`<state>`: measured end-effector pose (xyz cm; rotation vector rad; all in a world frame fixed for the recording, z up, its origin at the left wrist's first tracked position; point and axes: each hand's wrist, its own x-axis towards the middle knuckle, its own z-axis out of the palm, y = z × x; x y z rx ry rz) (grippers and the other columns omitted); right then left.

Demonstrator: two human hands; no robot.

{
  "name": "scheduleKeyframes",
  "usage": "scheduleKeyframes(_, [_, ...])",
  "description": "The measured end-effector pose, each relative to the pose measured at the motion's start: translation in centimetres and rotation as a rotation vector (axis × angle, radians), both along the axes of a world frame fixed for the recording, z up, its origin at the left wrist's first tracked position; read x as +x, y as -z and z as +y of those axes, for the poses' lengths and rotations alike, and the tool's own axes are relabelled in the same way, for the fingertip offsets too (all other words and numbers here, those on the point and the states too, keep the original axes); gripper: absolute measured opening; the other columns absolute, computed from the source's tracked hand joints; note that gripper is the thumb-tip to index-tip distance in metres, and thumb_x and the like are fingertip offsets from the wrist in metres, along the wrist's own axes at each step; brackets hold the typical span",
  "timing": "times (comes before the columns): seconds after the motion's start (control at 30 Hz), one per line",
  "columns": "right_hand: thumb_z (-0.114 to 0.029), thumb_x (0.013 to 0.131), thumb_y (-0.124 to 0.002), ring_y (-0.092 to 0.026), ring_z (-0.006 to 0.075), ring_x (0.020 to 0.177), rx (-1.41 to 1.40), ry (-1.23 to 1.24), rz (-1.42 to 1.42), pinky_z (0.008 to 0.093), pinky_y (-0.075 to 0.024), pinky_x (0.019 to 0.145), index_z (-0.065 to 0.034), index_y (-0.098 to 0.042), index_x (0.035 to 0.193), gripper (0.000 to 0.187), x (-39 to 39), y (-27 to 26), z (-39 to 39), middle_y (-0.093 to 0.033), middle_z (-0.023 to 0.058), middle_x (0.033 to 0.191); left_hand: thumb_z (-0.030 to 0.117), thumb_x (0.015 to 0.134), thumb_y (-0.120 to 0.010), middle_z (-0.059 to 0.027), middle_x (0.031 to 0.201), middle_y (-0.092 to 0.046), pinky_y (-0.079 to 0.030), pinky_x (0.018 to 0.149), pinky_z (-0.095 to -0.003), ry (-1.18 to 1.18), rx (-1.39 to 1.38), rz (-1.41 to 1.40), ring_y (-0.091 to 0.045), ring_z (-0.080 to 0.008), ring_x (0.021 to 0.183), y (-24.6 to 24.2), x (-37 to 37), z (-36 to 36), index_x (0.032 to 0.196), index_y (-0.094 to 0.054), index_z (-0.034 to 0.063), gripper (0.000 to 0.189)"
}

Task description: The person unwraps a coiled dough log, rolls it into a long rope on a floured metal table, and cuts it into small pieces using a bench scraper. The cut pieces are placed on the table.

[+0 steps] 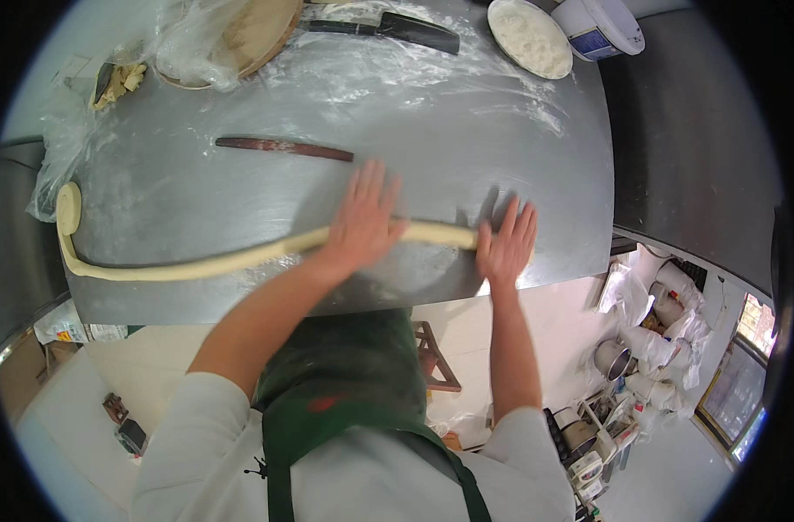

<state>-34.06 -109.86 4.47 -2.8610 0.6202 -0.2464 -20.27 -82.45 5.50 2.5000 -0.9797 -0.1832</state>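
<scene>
A long rope of pale dough point(194, 269) lies along the near side of a grey metal worktable point(175, 215), its left end curled into a flat coil. My left hand point(364, 222) rests palm down on the rope right of the table's middle, slightly blurred, fingers pointing away from me. Flat over the rope's right end is my right hand point(508, 245), its fingers a little apart. Neither hand grasps anything. Beyond my left hand lies a thin, dark reddish wooden rolling pin point(284, 148). The dough directly beneath both palms is hidden.
At the far side are a cleaver point(417, 32), a bowl of flour point(530, 39), a white plastic bucket point(599, 29) and a round board point(266, 39) partly under clear plastic point(194, 46). Flour is scattered there. A wooden stool point(436, 359) stands below the near edge.
</scene>
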Motion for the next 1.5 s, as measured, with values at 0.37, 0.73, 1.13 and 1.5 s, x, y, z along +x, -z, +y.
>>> scheduleKeyframes(0.37, [-0.040, 0.099, -0.061, -0.034, 0.0471, 0.158, 0.150, -0.370, 0.099, 0.0647, -0.0240, 0.127, -0.0123, -0.055, 0.160, 0.067, -10.0, -1.1, -3.3, -0.042, 0.0201, 0.171, 0.046, 0.094, -0.072, -0.0257, 0.170, -0.035, -0.022, 0.127, -0.0718, 0.174, 0.174, 0.244, -0.027, -0.0537, 0.158, -2.7, -12.5, -0.1, 0.159, -0.053, 0.0153, 0.074])
scheduleKeyframes(0.73, [-0.047, 0.106, -0.055, -0.032, 0.0525, 0.157, -0.180, -0.147, 0.048, 0.0617, -0.0262, 0.129, -0.0039, -0.040, 0.167, 0.076, 5.8, 2.2, -11.8, -0.035, 0.0298, 0.171, 0.054, 0.097, -0.065, -0.0308, 0.165, -0.041, -0.021, 0.130, -0.0621, -0.155, -0.008, -0.115, -0.033, -0.0544, 0.154, 2.6, 3.3, -10.7, 0.155, -0.053, -0.0002, 0.079])
scheduleKeyframes(1.13, [-0.038, 0.097, -0.065, -0.028, 0.0518, 0.160, -0.006, -0.252, 0.119, 0.0667, -0.0190, 0.129, -0.0044, -0.044, 0.165, 0.079, -13.3, -0.6, -5.2, -0.033, 0.0310, 0.171, 0.053, 0.091, -0.074, -0.0238, 0.170, -0.036, -0.020, 0.120, -0.0811, 0.163, 0.123, 0.243, -0.029, -0.0559, 0.155, -1.4, -14.7, -6.8, 0.157, -0.054, 0.0175, 0.078])
scheduleKeyframes(1.5, [-0.045, 0.105, -0.055, -0.034, 0.0474, 0.158, -0.088, -0.397, 0.051, 0.0627, -0.0231, 0.129, -0.0092, -0.046, 0.164, 0.069, 1.5, 1.2, -16.0, -0.040, 0.0215, 0.171, 0.056, 0.097, -0.066, -0.0261, 0.166, -0.044, -0.017, 0.129, -0.0698, 0.373, 0.133, -0.067, -0.028, -0.0548, 0.157, 2.3, -2.3, -15.5, 0.153, -0.058, 0.0077, 0.074])
